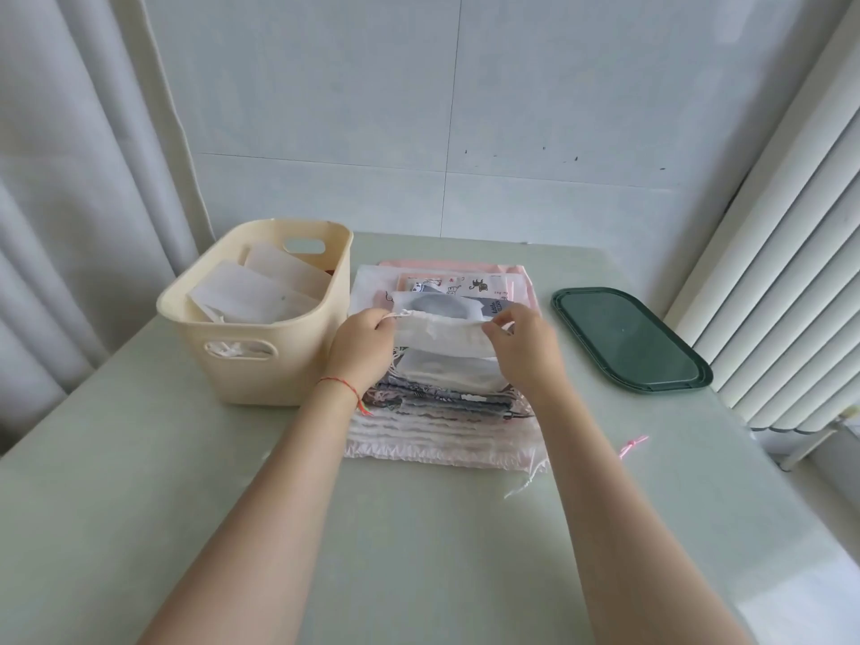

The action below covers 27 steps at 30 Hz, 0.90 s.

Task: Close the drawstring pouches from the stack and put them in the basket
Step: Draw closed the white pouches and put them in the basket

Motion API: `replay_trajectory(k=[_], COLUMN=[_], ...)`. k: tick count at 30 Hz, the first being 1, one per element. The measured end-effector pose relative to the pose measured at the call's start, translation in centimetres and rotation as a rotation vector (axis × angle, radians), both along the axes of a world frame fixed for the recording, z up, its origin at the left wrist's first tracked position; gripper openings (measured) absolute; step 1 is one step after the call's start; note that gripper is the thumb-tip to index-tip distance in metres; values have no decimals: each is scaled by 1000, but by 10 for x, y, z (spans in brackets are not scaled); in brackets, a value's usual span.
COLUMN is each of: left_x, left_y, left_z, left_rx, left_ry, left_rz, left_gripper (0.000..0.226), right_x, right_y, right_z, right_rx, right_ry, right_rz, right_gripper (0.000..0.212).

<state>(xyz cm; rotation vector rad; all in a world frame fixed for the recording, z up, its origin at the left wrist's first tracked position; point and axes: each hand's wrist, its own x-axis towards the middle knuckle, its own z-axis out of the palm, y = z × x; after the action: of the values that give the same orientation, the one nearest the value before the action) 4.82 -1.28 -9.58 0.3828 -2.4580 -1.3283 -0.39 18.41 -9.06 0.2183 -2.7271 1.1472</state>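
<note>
Above the middle of the stack, I see my left hand (360,346) and right hand (523,349) each pinching one end of a small white pouch (442,337), fingers curled on its gathered top edge, the cloth held stretched between them. The pouch is thin, pale, slightly sheer, with a puckered drawstring channel and a knotted cord at its left end. Beneath it lies the stack of pouches (442,412): white, grey-patterned and pink ones on a wide ruffled pink one. Just left of the stack stands the cream basket (260,365), holding several white pouches. A dark green tray (628,339) lies to the right on the table (419,551).
</note>
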Motion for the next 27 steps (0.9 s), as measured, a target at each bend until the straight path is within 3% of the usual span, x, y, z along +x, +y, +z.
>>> replay_trajectory(k=[3,6,8,11,14,16,18,23,25,27], left_x=[5,11,11,7,8,9,7,12,12,12], left_y=[2,5,7,7,3,3,6,19,22,26], left_z=[16,25,23,14,10,10,11,29,30,28], left_rx=[108,-65,-89,-129,-336,-355,-186,690,846,870], left_ry=[-68,-139,-153,-66,-12,38,157,309,315,268], left_rz=[6,-11,-4,57,188,220,198,-147,-297,-354], left_gripper=[29,55,59,53,58,53,51,23,30,32], right_x=[3,4,3,2,-1,-3,-3,6,11,17], right_y=[2,6,8,8,15,19,17,1,-6,-12], right_z=[6,10,11,13,11,8,7,16,21,25], right_rx=[36,109,23,-163,-145,-187,-300,-647,-936,-1193], right_ry=[-24,-73,-131,-214,-134,-85,-45,-92,-196,-328], right_rz=[-58,-88,-73,-79,-173,-222,-222,-48,169,395], right_gripper=[23,45,53,51,47,45,43,18,19,28])
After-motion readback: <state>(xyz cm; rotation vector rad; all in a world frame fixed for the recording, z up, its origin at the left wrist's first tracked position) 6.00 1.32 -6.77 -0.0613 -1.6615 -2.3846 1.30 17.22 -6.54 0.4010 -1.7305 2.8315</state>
